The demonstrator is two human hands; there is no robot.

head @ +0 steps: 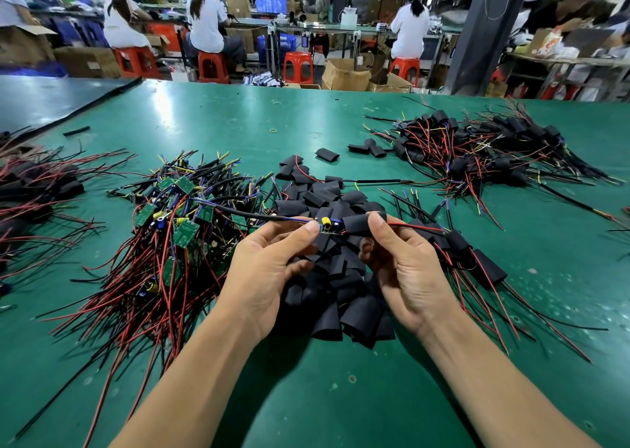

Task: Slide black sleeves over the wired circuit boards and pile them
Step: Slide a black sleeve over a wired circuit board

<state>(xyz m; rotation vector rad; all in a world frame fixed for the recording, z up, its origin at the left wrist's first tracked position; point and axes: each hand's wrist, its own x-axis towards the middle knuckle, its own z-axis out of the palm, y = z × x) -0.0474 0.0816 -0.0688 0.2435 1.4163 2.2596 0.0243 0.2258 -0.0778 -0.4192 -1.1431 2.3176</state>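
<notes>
The small green wired circuit board [329, 229] is partly covered by the thumb of the left hand [266, 273]. The black tubular sleeve [358, 224] ends behind the thumb of the right hand [405, 270], perhaps overlapping the board. The dark heap of red-wired sleeved boards [34, 188] runs off the left edge.

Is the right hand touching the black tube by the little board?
Touching. The head view shows the right hand pinching the black sleeve, thumb pressed on top, while the left hand pinches the circuit board.
</notes>
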